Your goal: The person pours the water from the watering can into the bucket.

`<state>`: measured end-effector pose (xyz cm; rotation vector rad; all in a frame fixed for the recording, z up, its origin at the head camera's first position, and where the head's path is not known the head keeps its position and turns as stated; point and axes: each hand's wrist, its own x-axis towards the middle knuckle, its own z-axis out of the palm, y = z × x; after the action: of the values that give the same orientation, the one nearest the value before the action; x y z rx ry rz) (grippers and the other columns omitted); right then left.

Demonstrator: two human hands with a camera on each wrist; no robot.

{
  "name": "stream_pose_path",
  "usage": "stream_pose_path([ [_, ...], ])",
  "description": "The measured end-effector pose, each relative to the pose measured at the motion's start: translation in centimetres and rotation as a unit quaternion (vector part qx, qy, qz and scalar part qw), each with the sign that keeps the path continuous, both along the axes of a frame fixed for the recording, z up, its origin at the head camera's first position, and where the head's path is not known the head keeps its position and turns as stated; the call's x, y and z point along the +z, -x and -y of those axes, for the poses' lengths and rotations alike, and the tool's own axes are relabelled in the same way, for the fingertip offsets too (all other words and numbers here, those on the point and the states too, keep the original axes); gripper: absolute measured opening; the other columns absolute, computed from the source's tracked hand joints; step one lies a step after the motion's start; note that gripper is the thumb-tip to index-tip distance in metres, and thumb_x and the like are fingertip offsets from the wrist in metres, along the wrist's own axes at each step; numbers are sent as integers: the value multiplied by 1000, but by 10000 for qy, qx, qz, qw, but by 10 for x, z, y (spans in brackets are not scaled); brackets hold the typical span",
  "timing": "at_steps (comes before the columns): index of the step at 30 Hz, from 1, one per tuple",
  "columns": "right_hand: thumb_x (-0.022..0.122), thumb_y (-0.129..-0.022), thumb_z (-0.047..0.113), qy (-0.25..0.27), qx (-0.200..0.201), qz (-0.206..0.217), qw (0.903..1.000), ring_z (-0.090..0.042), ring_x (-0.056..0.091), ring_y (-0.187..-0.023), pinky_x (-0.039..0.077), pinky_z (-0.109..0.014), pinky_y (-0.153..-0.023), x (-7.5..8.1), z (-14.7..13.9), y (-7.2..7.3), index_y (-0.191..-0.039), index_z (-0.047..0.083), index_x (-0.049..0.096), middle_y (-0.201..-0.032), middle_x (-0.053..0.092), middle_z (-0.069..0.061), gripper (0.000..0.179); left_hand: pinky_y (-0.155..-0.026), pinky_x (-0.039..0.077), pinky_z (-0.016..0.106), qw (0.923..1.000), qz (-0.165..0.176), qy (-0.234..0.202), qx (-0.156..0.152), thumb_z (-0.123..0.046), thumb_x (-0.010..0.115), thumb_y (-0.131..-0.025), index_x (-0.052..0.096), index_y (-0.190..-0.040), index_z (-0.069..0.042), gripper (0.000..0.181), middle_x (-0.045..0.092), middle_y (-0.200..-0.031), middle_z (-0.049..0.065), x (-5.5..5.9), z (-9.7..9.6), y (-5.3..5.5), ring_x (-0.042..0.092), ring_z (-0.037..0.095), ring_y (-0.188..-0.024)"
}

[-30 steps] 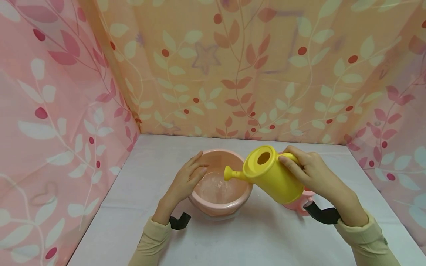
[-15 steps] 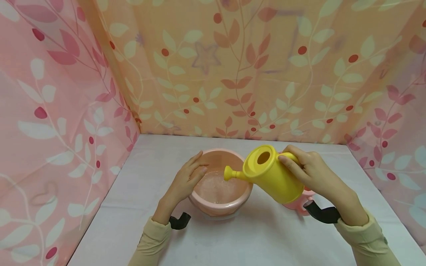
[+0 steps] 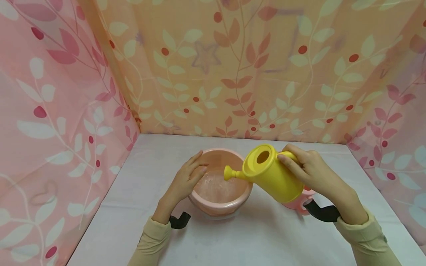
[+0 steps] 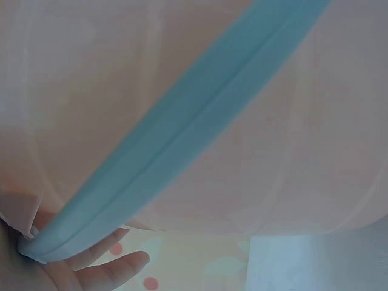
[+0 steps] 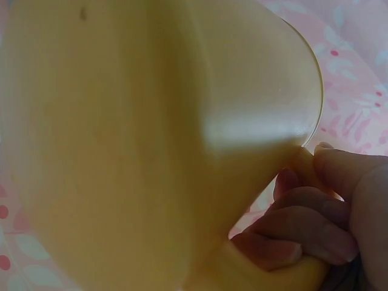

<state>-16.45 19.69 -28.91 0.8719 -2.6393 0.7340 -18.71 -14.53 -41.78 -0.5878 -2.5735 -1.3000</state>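
Observation:
In the head view my right hand (image 3: 311,166) grips the handle of a yellow watering can (image 3: 276,177). The can tilts left, its short spout over a pale pink bowl (image 3: 217,207) with rippled water (image 3: 216,188) inside. The right wrist view shows curled fingers (image 5: 303,230) around the handle, with the can's body (image 5: 121,151) filling most of it. My left hand (image 3: 186,179) rests at the bowl's left rim, fingers fairly straight. Seen from the left wrist, a bluish band (image 4: 176,133) slants across the bowl's side, close to the left hand (image 4: 91,270).
A pink cup (image 3: 296,205) with a handle stands on the white tabletop (image 3: 259,236), partly hidden behind the watering can. Leaf-patterned cloth (image 3: 216,92) hangs at the back and on both sides. Black cameras sit at both wrists.
The ripples in the bowl's water have shifted. Both hands, the tilted watering can and the bowl stay nearly where they were.

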Motion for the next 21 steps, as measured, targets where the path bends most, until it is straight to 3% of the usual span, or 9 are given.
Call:
stream_pose_path([
  [21, 58, -93, 20, -92, 21, 126, 9999, -4, 46, -54, 42, -20, -51, 4, 2, 2, -86, 20, 52, -63, 48, 11, 9, -105, 28, 55, 10000, 22, -1, 8, -36, 50, -96, 63, -117, -16, 32, 27, -150, -10, -1, 0, 0, 28, 22, -137],
])
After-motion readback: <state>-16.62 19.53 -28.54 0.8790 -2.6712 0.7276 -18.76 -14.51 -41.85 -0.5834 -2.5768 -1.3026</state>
